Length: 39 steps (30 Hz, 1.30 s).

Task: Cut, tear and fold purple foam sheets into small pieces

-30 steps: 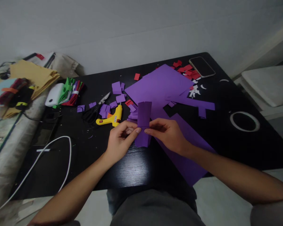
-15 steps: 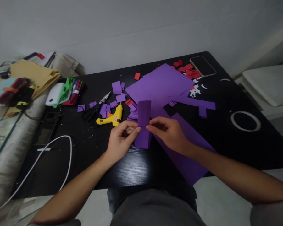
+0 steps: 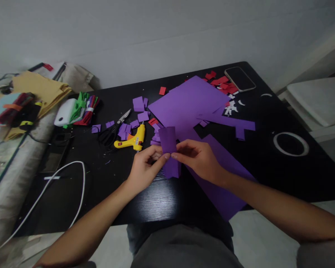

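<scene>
A creased purple paper strip (image 3: 168, 139) is held above the near part of the black table. My left hand (image 3: 145, 165) pinches its left edge at a crosswise fold, thumb on top. My right hand (image 3: 201, 159) grips the right edge at the same fold, and the two thumb tips nearly meet. Below the fold the strip hangs toward the table edge. Under my right hand and forearm lies a large purple sheet (image 3: 226, 197). Another purple sheet (image 3: 190, 100) lies behind my hands.
Left of centre are a yellow glue gun (image 3: 132, 141), black-handled scissors (image 3: 118, 124) and small purple pieces (image 3: 139, 103). A phone (image 3: 240, 78), red scraps (image 3: 226, 86) and a white ring (image 3: 290, 144) are on the right. A white cable (image 3: 82, 186) curves at left.
The strip's upper part has tipped lower and slightly left, while its lower part has shifted right. My thumbs have drawn closer together at the fold.
</scene>
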Motion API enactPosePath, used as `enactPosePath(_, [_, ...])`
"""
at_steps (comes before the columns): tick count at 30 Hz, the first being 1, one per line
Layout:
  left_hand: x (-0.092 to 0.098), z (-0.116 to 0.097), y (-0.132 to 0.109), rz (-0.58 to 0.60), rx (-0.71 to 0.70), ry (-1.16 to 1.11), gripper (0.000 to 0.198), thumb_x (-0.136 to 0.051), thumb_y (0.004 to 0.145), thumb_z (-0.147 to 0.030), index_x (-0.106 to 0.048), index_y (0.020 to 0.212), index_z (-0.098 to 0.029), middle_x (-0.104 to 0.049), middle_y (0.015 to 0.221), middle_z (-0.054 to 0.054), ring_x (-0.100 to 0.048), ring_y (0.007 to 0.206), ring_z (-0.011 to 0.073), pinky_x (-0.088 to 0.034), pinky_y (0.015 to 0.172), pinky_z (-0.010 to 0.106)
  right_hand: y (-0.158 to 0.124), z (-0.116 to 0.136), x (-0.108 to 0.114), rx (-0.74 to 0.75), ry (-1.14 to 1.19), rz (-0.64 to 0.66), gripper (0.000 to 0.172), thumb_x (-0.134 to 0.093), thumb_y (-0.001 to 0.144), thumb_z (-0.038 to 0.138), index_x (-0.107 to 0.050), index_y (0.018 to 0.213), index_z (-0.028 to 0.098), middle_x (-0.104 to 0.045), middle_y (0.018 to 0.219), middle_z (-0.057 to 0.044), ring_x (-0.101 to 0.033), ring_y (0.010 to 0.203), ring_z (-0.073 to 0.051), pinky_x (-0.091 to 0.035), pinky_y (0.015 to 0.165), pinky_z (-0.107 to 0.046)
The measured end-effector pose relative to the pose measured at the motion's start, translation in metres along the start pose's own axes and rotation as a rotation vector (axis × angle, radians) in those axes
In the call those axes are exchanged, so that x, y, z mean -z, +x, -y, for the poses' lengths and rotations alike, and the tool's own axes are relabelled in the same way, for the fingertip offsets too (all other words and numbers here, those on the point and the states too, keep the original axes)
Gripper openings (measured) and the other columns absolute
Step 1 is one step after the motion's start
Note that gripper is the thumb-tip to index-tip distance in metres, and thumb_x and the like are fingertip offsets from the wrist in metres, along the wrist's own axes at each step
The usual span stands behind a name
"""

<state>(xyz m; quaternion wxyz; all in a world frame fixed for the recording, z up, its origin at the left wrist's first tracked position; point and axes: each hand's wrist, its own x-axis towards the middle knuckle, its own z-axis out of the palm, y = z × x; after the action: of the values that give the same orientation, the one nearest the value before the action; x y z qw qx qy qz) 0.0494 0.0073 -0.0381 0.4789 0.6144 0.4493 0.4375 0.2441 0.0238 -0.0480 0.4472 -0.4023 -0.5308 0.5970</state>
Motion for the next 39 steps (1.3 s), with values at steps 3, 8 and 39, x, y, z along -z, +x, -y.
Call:
enactPosePath(3, [0.0003, 0.0005, -0.0006, -0.001, 0.009, 0.017, 0.01, -0.072, 0.091, -0.026, -0.07, 0.089, -0.016, -0.061, 0.066, -0.004, -0.049, 0.056, 0.0063, -0.043, 0.055, 0.017, 0.0002, 0.0014, 0.0002, -0.022, -0.006, 0.033, 0.02, -0.084, 0.08, 0.035, -0.077, 0.09, 0.021, -0.078, 0.089, -0.002, -0.073, 0.083, -0.017, -0.06, 0.08, -0.03])
enactPosePath(8, [0.0004, 0.0022, -0.0014, -0.006, 0.03, 0.009, 0.014, -0.072, 0.091, -0.029, -0.069, 0.088, -0.016, -0.055, 0.063, -0.005, -0.045, 0.055, 0.0067, -0.04, 0.053, 0.018, 0.0, 0.0026, 0.0013, -0.024, -0.078, 0.034, 0.016, -0.08, 0.084, 0.035, -0.077, 0.088, 0.019, -0.077, 0.086, -0.002, -0.071, 0.08, -0.016, -0.058, 0.076, -0.029])
enactPosePath(39, [0.0005, 0.0026, 0.0007, -0.002, 0.034, 0.021, 0.02, -0.071, 0.091, -0.033, -0.064, 0.083, -0.016, -0.055, 0.063, -0.004, -0.047, 0.054, 0.0078, -0.042, 0.053, 0.019, 0.0008, 0.0024, 0.0018, -0.053, -0.065, 0.055, 0.021, -0.08, 0.083, 0.04, -0.076, 0.085, 0.019, -0.076, 0.083, -0.002, -0.07, 0.078, -0.018, -0.057, 0.075, -0.031])
